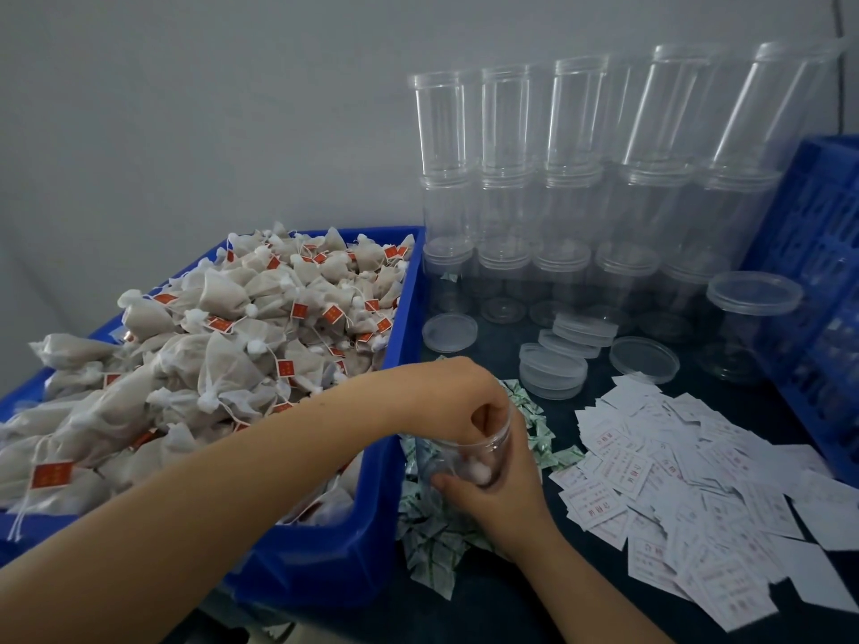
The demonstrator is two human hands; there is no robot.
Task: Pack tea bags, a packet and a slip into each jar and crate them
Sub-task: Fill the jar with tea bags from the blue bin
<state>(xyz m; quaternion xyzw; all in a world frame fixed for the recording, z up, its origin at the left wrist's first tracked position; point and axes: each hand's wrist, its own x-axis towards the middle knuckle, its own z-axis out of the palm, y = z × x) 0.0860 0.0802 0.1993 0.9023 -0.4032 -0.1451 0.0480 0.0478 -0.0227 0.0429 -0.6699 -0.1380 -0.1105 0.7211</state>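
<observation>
Gripping the clear plastic jar [465,450] from below, her right hand [499,497] steadies it above the green-printed packets [430,546]. Left hand [469,406], fingers curled into its mouth, pushes white mesh tea bags [223,346] down; better to press gently so none tear.

A plain pale grey wall [209,109] fills the upper part of the view, smooth and unmarked, evenly lit by soft, diffuse light with no hard shadows. Near the right edge a thin dark vertical line [839,58] runs down the wall. Below, the worktop [525,592] has a dark blue-black surface that meets the wall at the back.
</observation>
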